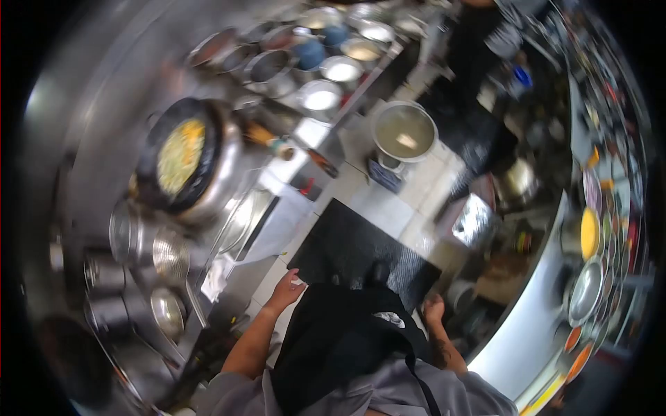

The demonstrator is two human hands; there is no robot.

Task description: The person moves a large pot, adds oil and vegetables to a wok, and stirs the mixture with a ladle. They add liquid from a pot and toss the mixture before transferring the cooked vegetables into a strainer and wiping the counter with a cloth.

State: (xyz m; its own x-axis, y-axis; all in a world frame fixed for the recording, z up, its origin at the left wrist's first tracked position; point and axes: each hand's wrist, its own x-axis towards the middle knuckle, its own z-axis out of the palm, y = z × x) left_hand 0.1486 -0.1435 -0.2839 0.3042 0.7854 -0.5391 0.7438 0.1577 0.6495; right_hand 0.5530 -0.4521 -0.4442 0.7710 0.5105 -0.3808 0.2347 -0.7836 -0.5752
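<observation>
My left hand hangs in front of the apron, near the stove counter's edge, with its fingers apart and nothing visible in it. Close to it, a white cloth lies on the counter edge. My right hand is low at my other side, its fingers curled in and no object showing. Both hands are apart from the cookware. On the stove at the left, a black wok holds a flat yellow-green food that looks like an omelette. A perforated strainer ladle rests nearer to me.
Several metal bowls and pots crowd the far counter. A bucket of cloudy liquid stands in the aisle beyond the black mat. At the right is a counter with food containers. Another person stands at the far end.
</observation>
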